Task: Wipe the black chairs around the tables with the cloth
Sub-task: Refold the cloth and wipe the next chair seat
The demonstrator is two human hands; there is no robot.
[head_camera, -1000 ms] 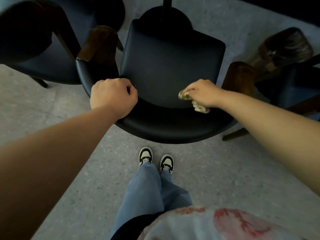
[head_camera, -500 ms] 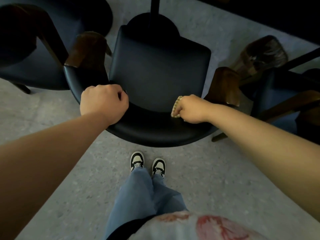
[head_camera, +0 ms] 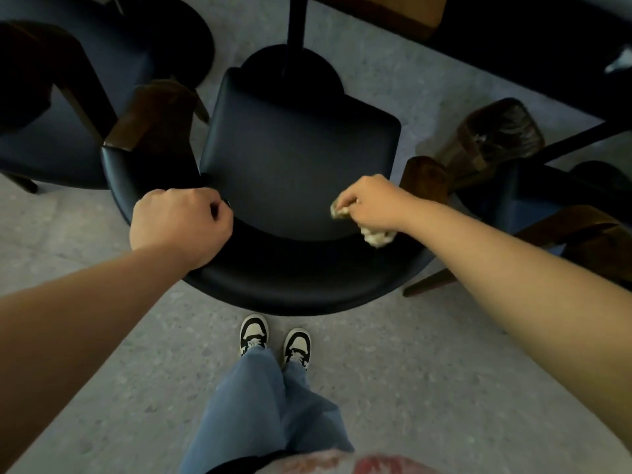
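We stand behind a black chair (head_camera: pixel 294 172), both bare forearms stretched forward and down over its curved backrest (head_camera: pixel 290 289). Our left hand (head_camera: pixel 179 227) is knuckles-up, its fingers curled over the backrest's left inner edge and gripping it where it meets the seat's rear left corner. Our right hand (head_camera: pixel 372 203), wrist bent and fingers bunched, grips the crumpled pale cloth (head_camera: pixel 376 236) against the seat's rear right edge, beside the brown wooden armrest (head_camera: pixel 424 176), with cloth poking out at the fingertips and under the heel of the palm.
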